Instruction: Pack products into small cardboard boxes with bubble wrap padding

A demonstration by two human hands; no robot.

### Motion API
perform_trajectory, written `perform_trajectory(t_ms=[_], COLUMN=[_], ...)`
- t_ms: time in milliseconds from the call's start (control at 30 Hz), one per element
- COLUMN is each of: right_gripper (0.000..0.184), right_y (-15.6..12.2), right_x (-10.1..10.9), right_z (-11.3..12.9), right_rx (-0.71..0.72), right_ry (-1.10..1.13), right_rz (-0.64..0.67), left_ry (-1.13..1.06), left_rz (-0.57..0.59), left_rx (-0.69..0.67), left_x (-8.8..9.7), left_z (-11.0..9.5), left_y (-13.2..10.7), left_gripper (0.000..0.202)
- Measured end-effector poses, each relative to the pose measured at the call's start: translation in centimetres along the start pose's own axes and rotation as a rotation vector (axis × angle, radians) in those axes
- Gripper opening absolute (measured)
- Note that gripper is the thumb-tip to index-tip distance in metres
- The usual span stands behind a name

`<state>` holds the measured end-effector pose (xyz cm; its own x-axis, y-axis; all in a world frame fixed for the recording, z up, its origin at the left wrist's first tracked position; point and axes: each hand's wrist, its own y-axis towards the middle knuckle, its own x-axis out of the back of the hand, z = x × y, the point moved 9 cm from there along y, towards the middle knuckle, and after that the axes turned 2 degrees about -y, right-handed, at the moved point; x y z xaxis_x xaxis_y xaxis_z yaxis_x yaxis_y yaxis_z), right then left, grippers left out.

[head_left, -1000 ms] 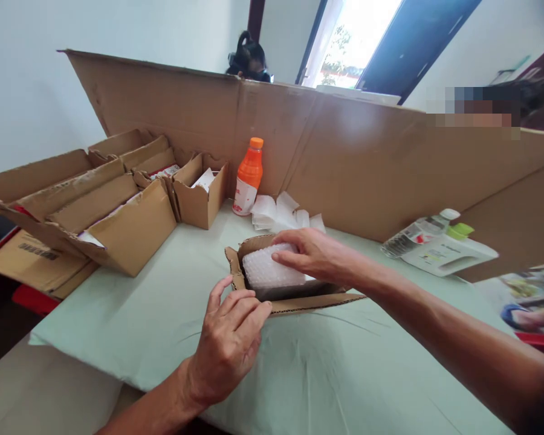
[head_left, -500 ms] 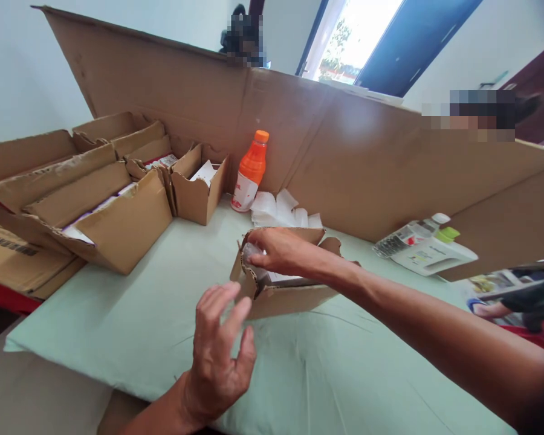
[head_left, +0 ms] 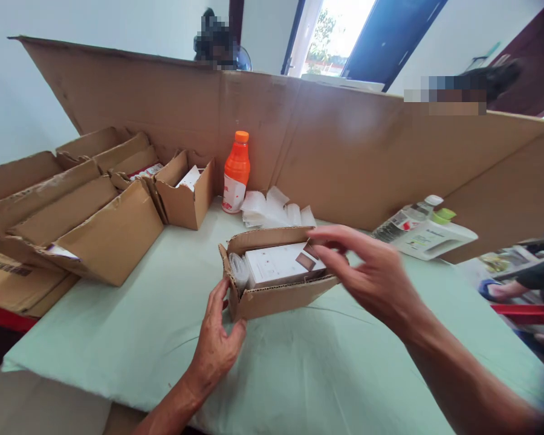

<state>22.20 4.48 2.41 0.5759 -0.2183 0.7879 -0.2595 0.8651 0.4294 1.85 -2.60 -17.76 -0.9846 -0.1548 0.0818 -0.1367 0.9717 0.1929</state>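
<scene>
A small open cardboard box (head_left: 290,297) stands on the green-covered table. Inside lies a white printed carton (head_left: 272,266), and a roll of clear bubble wrap (head_left: 239,270) is tucked upright at its left end. My left hand (head_left: 220,332) grips the box's near left corner, fingers along the left end and thumb against the front wall. Over the right end hovers my right hand (head_left: 358,266), fingers bent and apart, with nothing visible in it. Its fingertips are close to the box's rim; whether they touch it I cannot tell.
White foam wrap pieces (head_left: 272,208) lie behind the box, beside an orange bottle (head_left: 236,172). Several cardboard boxes (head_left: 127,241) crowd the left side. A clear bottle (head_left: 403,219) and white jug (head_left: 435,237) lie right. A tall cardboard panel (head_left: 344,157) borders the back; people are beyond it.
My right hand has left the bubble wrap in the box's left end and moved right. My left hand has come forward onto the box's left corner. The view has shifted slightly.
</scene>
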Motion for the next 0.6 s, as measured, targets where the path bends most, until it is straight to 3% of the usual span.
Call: perform_trajectory(t_ms=[67,100,167,233,333,400,500,600], right_gripper=[0.026,0.031,0.046,0.063,0.069,0.066,0.07,0.079], right_y=[-5.0,-7.6,-11.7,-13.6,-13.1,-11.5,-8.6,-6.6], right_x=[3.8,4.0,1.4,-3.2,-9.1,-10.9,-10.9,-9.6], right_z=[-6.0,-9.1,-13.8,-15.7,-15.2,-14.7,-15.3,-17.3], right_rx=[-0.187,-0.309,-0.469,-0.528,-0.502,-0.481,-0.431,-0.426], right_ry=[0.044,0.083,0.207,0.3,0.414,0.508,0.662,0.719], right_rz=[-0.305,-0.381,-0.361,-0.209,-0.005,0.04,-0.011,-0.117], left_ry=[0.019,0.031,0.058,0.069,0.062,0.076,0.131,0.201], left_rz=[0.001,0.007,0.022,0.03,0.035,0.02,0.027,0.225], left_rx=[0.012,0.021,0.051,0.079,0.118,0.124,0.043,-0.106], left_x=[0.4,0.5,0.5,0.5,0.2,-0.4,-2.5,-6.6], left_z=[0.8,1.4,2.5,3.3,3.5,3.2,2.0,0.4], left_y=[-0.3,-0.4,-0.8,-1.0,-1.4,-2.1,-4.2,-7.0], left_gripper=[0.069,0.069,0.068,0.067,0.066,0.066,0.073,0.085])
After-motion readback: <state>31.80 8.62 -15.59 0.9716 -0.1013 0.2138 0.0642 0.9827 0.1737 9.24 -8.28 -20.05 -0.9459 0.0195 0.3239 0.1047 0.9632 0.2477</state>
